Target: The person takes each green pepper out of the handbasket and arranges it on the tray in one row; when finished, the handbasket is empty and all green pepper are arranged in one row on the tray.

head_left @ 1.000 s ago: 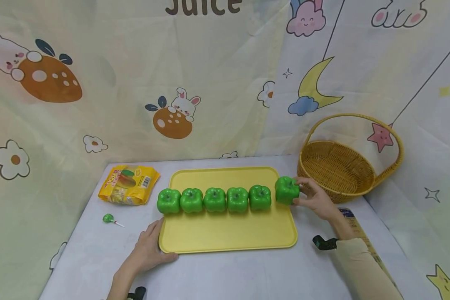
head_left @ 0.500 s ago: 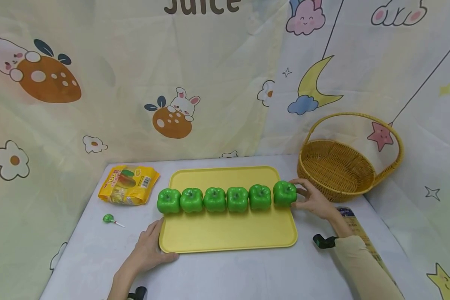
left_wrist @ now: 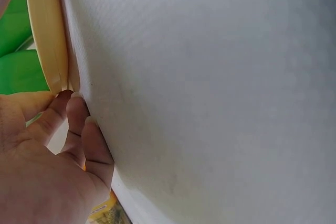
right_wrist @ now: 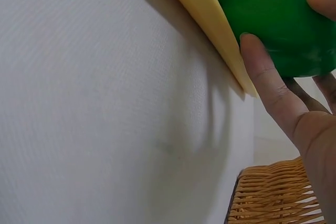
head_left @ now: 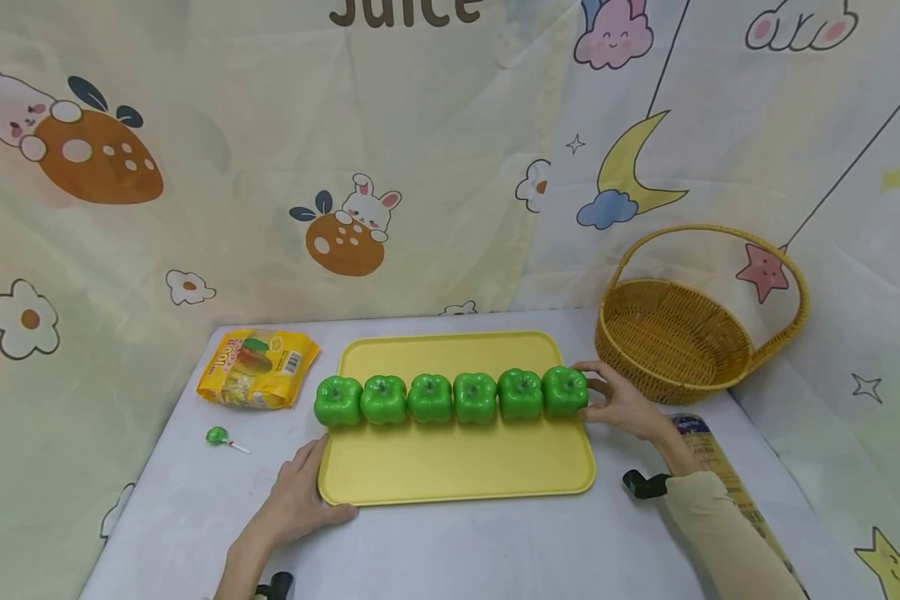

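Note:
Several green toy bell peppers stand in one row across a yellow tray. At the row's right end, my right hand holds the last bell pepper from its right side, and this pepper sits against its neighbour. In the right wrist view, fingers lie along the lower side of the green pepper, over the tray's edge. My left hand holds the tray's near left corner, thumb along the front edge. The left wrist view has its curled fingertips at the tray rim.
Behind my right hand stands a wicker basket with a tall handle. A yellow candy bag lies at the back left, with a green lollipop in front of it. A flat brown package lies partly under my right forearm.
My right hand has brought the last bell pepper left and slightly down, closing the gap to the row. The left hand and tray have stayed in place.

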Demonstrator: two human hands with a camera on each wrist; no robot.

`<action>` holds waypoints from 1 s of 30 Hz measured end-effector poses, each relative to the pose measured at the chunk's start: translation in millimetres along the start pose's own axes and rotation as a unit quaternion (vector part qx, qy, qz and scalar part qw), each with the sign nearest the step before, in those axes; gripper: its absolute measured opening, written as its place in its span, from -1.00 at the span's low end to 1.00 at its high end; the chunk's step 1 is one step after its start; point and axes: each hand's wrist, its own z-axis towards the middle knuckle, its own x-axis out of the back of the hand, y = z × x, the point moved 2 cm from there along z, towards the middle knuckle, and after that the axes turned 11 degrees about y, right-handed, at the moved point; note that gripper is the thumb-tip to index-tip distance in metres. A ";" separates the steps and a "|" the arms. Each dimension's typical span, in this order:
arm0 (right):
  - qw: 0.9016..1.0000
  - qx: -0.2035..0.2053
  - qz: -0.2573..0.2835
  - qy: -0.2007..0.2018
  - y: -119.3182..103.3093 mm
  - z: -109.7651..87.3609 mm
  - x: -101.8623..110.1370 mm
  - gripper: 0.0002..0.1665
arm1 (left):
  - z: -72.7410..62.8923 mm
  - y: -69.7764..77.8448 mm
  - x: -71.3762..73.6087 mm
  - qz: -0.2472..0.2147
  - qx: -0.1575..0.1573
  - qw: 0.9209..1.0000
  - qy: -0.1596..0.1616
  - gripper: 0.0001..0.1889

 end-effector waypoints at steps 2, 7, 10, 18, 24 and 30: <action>1.000 -0.001 -0.006 0.002 -0.2 0.0 0.0 -0.11 | 0.0 0.3 0.6 0.001 0.000 1.000 0.000 0.39; 1.000 -0.003 -0.025 0.010 -1.6 1.1 0.8 -0.08 | 0.7 0.6 1.1 0.001 0.000 1.000 0.000 0.39; 0.999 -0.005 -0.033 0.011 -2.6 1.9 1.3 -0.08 | 1.0 0.8 0.6 -0.001 -0.001 1.000 0.002 0.38; 0.999 -0.007 -0.037 0.003 -2.0 2.8 2.8 -0.05 | 1.1 1.1 -0.9 0.000 -0.001 1.000 0.003 0.38; 0.999 -0.008 -0.034 0.003 -1.1 0.9 2.5 -0.01 | 1.1 1.4 -0.2 0.000 0.002 1.000 0.001 0.39; 0.997 -0.005 -0.069 0.016 -4.3 -4.3 7.2 0.03 | 1.7 1.1 0.1 0.000 0.001 1.000 0.000 0.40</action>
